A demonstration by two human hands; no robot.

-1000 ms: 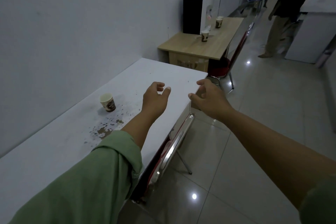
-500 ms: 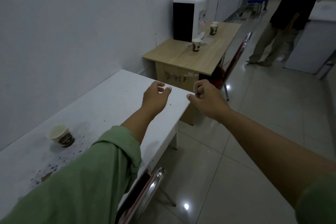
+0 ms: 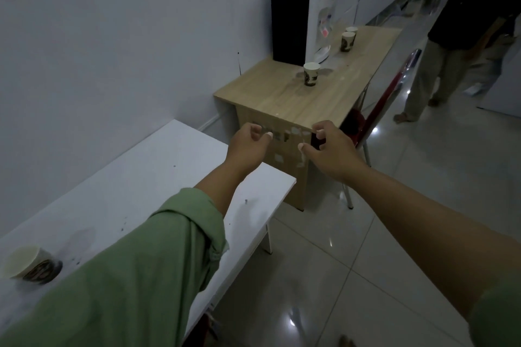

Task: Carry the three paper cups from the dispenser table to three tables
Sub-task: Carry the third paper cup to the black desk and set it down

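Observation:
One paper cup [image 3: 31,265] stands on the white table [image 3: 146,177] at the bottom left. Ahead, the wooden dispenser table [image 3: 332,93] carries a white water dispenser [image 3: 303,15]. A paper cup [image 3: 311,74] stands near the table's middle, and two more cups [image 3: 347,41] stand close together by the dispenser's tap. My left hand [image 3: 248,146] and my right hand [image 3: 329,149] are stretched out in front of me, fingers loosely curled and apart, holding nothing. Both hover short of the wooden table's near end.
A grey wall runs along the left. A red chair [image 3: 377,110] is tucked at the wooden table's right side. A person in dark top and beige trousers [image 3: 439,65] stands on the glossy tiled floor [image 3: 394,220] at the upper right.
The view has advanced toward the wooden table. The cup on the white table slid to the bottom left of the view, and the dispenser table looks nearer. Both hands stay empty.

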